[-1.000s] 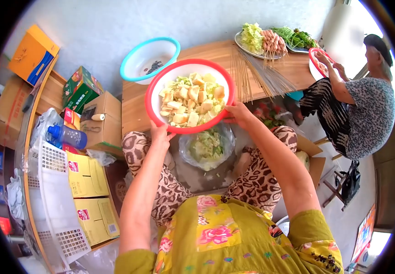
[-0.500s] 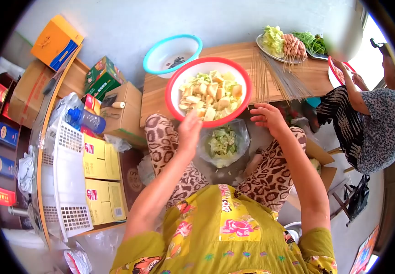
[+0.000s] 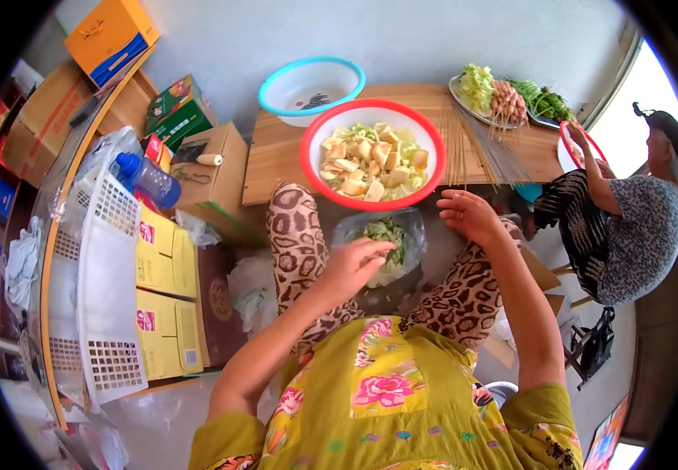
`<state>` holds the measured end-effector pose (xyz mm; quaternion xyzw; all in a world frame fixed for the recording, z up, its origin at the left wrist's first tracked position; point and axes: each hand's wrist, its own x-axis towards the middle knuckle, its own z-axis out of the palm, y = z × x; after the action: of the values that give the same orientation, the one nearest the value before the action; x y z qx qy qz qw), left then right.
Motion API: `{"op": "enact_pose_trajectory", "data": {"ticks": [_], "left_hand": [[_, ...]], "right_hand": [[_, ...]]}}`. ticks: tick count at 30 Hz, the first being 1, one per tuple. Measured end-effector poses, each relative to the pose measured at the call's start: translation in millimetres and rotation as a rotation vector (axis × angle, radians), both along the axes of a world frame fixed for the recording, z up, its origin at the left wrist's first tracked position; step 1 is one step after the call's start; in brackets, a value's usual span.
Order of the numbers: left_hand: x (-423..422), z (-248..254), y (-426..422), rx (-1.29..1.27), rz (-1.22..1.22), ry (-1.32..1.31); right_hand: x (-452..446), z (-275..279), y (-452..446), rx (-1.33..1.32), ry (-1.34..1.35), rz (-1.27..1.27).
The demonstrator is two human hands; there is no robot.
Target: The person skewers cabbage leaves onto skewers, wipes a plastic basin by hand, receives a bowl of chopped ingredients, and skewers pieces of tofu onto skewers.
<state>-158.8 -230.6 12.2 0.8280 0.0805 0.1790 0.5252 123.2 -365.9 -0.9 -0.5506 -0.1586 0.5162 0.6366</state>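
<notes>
A red-rimmed bowl (image 3: 313, 162) stands on the wooden worktop (image 3: 271, 157), left of its middle, its rim reaching the near edge; in it lie golden-crusted chunks (image 3: 374, 190) over pale chopped leaves (image 3: 410, 147). The right hand (image 3: 472, 216) hangs just off that near edge, beside the bowl's right side and apart from it, fingers loosely bent and a little parted, with nothing visible in them. The left hand (image 3: 357, 266) is lower, in front of a clear plastic bag (image 3: 410, 244) of green scraps below the worktop; its fingers are bunched forward, and whether they pinch anything I cannot tell. Behind the bowl, toward the worktop's far left corner, sits a blue-rimmed bowl (image 3: 282, 100). To the right, thin skewers (image 3: 495, 157) lie toward the near edge, some jutting past it. Along the far edge on the right are a plate (image 3: 464, 104) of lettuce and skewered pink pieces, then a tray of greens (image 3: 543, 102). At the right end a co-worker (image 3: 643, 219) sits with hands at another red-rimmed basin (image 3: 565, 155).
</notes>
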Motion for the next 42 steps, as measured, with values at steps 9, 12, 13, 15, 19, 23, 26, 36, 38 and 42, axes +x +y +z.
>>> {"op": "enact_pose_trajectory", "data": {"ticks": [9, 12, 13, 15, 19, 23, 26, 36, 38, 42], "left_hand": [[19.2, 40.4, 68.2, -0.135, 0.263, -0.224], [43.5, 41.1, 104.8, -0.157, 0.282, -0.283], [54.0, 36.1, 118.6, -0.153, 0.303, -0.304], [76.0, 24.9, 142.6, -0.165, 0.368, -0.323], [105.0, -15.7, 175.9, -0.212, 0.443, -0.360], [112.5, -28.5, 174.9, -0.227, 0.493, -0.242], [120.0, -23.2, 166.7, -0.231, 0.470, -0.218], [138.9, -15.8, 151.2, -0.248, 0.434, -0.087], [141.3, -16.3, 149.0, -0.249, 0.432, -0.077], [144.8, -19.4, 146.6, -0.264, 0.389, -0.073]], "right_hand": [[70.5, 11.8, -24.4, 0.182, 0.037, -0.412], [103.8, 1.2, -38.2, 0.123, -0.035, -0.520], [111.6, -7.8, -41.4, 0.088, -0.045, -0.528], [120.8, -34.6, -47.9, -0.025, -0.105, -0.571], [135.8, -94.2, -57.5, -0.304, -0.142, -0.681], [150.1, -125.4, -59.8, -0.563, -0.268, -0.878], [168.3, -138.0, -58.2, -0.670, -0.417, -0.887], [224.8, -144.7, -13.1, -0.811, -0.978, -0.698], [235.8, -160.4, -11.7, -0.855, -0.984, -0.666], [223.1, -164.7, 1.3, -0.798, -1.110, -0.597]]}}
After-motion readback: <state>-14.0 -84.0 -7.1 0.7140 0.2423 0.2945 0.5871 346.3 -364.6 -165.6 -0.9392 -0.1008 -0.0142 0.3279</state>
